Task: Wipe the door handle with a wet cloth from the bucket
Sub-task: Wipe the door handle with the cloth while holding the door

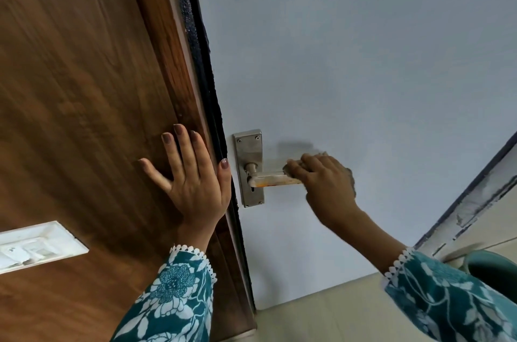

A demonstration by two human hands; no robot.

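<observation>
A metal lever door handle with rust-coloured stains sticks out from a steel backplate on the pale blue door. My right hand is closed over the handle's outer end, with a grey cloth bunched under the fingers; only scraps of the cloth show past the knuckles. My left hand lies flat with fingers spread against the brown wooden panel beside the door's edge. The teal bucket peeks in at the lower right, mostly hidden by my sleeve.
A dark strip runs along the gap between the wooden panel and the blue door. A white switch plate is set in the wood at the lower left. Pale floor tiles lie below the door.
</observation>
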